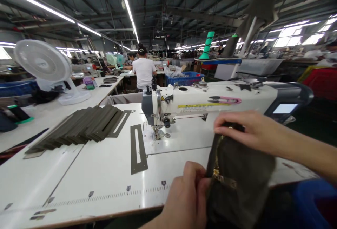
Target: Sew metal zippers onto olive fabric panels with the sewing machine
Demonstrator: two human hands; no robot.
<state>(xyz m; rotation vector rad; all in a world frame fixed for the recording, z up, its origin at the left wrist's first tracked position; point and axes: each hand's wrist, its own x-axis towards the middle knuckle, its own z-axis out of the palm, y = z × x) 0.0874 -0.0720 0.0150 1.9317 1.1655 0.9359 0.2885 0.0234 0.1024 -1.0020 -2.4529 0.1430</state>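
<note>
Left hand (185, 197) pinches zip slider (223, 181); right hand (237, 125) grips top of olive pouch (240, 176), over front edge of desk (79, 183). Zip attached. Slotted panels (79, 123) stacked left of sewing machine (210, 102).

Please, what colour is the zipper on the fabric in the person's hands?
The zipper is gold, on dark olive fabric; best seen in the head view.

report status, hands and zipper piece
Left hand pinching olive zippered fabric by the brass zipper pull. Right hand gripping its top edge. Sewing machine beyond, not touching.
</note>
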